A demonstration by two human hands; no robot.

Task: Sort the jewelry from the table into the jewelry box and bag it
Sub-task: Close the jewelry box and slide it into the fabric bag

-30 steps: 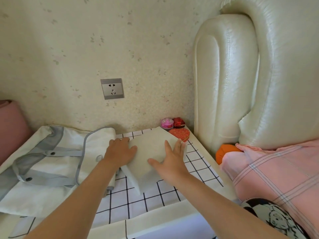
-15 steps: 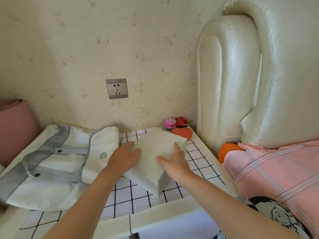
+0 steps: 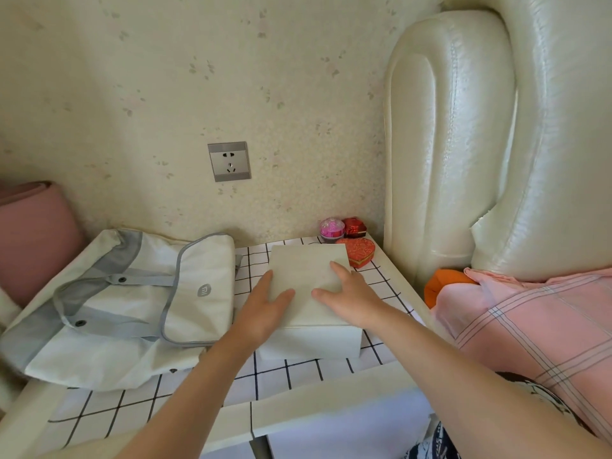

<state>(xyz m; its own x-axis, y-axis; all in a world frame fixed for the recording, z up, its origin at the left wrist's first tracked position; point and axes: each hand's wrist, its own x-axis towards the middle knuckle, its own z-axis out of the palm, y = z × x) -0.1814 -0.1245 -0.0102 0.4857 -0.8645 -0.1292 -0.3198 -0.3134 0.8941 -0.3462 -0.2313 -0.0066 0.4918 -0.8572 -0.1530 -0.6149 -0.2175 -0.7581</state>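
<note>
On the middle of the little table point(image 3: 299, 376), right on its white cover with the black grid lines, sits the jewelry box point(image 3: 304, 270). It's a flat, plain white rectangle with a matte, papery-looking lid and crisp square corners, lid down. My left hand point(image 3: 265, 308) lies against its left edge with straight fingers and the thumb laid over the top. My right hand point(image 3: 352, 293) rests flat on the lid, fingers spread, not pinching anything. Just left of the box the bag point(image 3: 132, 303) lies flat, soft white fabric with grey trim, grey straps and dark snap buttons, touching the box's side of the table. Behind the box, near the wall, there's a red heart-shaped box point(image 3: 360, 251) with a patterned top, a shiny pink round box point(image 3: 330, 228) and a glossy little red box point(image 3: 355, 226), all bunched together. Further out: a silver wall socket point(image 3: 228, 161) on speckled wallpaper, a puffy, shiny cream headboard point(image 3: 463, 127) and pink plaid bedding point(image 3: 536, 323).
</note>
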